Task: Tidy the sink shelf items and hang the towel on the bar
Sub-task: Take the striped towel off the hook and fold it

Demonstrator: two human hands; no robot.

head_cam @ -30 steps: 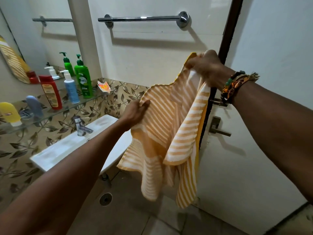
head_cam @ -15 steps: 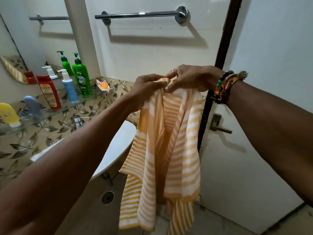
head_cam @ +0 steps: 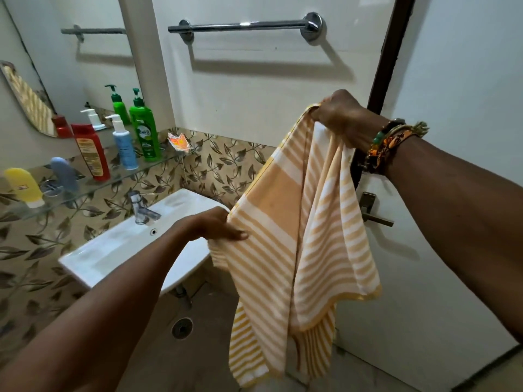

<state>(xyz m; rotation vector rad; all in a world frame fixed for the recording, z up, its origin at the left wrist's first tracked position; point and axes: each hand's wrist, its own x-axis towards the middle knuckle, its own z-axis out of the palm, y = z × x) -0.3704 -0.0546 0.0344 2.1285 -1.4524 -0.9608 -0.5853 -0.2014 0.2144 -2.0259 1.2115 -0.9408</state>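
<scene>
1. Right hand [head_cam: 339, 117] gripped the top corner of the striped towel [head_cam: 285, 227], held up below the chrome bar [head_cam: 243, 25].
2. Left hand [head_cam: 218, 224] pinched the towel's left edge, lower, over the sink [head_cam: 113, 250].
3. Bar was bare; bottles stood upright on the glass shelf [head_cam: 158, 162].

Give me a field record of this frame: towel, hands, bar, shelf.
towel: striped towel held in the air, below the bar
right hand: right hand grips its top edge
left hand: left hand grips its side edge, lower down
towel bar: towel bar bare, on the wall above
shelf: glass shelf with green bottle and red bottle upright
status: towel not yet hung
</scene>
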